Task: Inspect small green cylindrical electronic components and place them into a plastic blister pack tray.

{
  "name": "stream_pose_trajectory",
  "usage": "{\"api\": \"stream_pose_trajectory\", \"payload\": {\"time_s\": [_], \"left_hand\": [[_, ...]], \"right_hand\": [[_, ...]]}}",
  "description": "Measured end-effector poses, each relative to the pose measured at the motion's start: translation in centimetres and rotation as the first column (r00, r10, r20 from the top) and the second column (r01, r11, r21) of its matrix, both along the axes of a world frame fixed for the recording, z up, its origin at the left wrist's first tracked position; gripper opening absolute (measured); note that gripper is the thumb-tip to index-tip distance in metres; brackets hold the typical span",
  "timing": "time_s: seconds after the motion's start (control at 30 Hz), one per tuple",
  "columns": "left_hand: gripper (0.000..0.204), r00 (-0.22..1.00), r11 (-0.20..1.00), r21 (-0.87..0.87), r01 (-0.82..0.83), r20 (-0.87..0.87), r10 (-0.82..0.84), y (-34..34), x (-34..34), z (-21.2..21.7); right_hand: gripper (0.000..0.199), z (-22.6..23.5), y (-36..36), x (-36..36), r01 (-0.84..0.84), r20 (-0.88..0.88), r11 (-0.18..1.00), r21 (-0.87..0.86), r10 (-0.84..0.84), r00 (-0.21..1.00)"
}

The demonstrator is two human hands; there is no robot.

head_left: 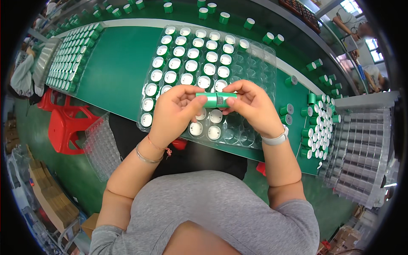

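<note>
Above a clear plastic tray [267, 63], a small green cylinder [211, 99] lies level between my two hands, with a dark seam and a greyish label patch near its middle. My left hand [174, 111] pinches its left end between thumb and fingers. At the other end, my right hand [254, 106] grips it the same way. Rows of green cylinders with white round tops [191, 65] stand in the tray's left and middle pockets. Pockets on the tray's right side hold nothing. My hands hide part of the tray.
A second filled tray [68, 59] lies at the left on the green table [114, 68]. Grouped green cylinders [316, 131] and stacked clear trays [357, 148] are at the right. More cylinders stand along a far belt [187, 15]. Red stools [63, 127] are at lower left.
</note>
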State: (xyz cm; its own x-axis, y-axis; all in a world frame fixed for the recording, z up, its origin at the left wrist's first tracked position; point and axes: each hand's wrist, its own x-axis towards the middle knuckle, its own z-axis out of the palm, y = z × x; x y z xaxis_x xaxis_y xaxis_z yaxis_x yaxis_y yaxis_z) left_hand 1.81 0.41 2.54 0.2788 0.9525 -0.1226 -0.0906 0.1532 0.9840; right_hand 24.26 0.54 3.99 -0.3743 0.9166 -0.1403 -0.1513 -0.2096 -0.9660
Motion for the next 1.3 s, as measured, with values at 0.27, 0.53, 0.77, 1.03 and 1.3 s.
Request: {"api": "stream_pose_trajectory", "payload": {"time_s": [0.27,0.53,0.77,1.03,1.3], "left_hand": [[0.029,1.000,0.990,-0.137,-0.014,-0.007,0.013,1.3,1.0,0.9],[0.035,0.997,0.993,0.112,-0.035,0.074,0.027,1.3,0.9,0.0],[0.048,0.981,0.930,0.345,-0.123,0.184,0.061,0.6,1.7,-1.1],[0.056,0.999,0.864,0.503,-0.032,0.023,0.023,0.4,0.6,-1.8],[0.054,0.997,0.820,0.572,-0.003,-0.059,0.044,0.4,0.4,-1.7]], "right_hand": [[0.016,0.1,0.1,0.2,0.058,0.084,0.992,-0.115,-0.048,0.995],[0.040,-0.1,0.1,-0.1,0.200,-0.217,0.979,-0.031,-0.202,0.955],[0.044,-0.7,0.2,0.1,-0.016,-0.058,0.995,0.094,0.021,0.998],[0.040,-0.8,-0.1,-0.1,-0.065,0.113,0.915,0.398,0.022,0.993],[0.046,-0.8,-0.1,-0.3,-0.085,0.145,0.895,0.438,0.023,0.989]]}}
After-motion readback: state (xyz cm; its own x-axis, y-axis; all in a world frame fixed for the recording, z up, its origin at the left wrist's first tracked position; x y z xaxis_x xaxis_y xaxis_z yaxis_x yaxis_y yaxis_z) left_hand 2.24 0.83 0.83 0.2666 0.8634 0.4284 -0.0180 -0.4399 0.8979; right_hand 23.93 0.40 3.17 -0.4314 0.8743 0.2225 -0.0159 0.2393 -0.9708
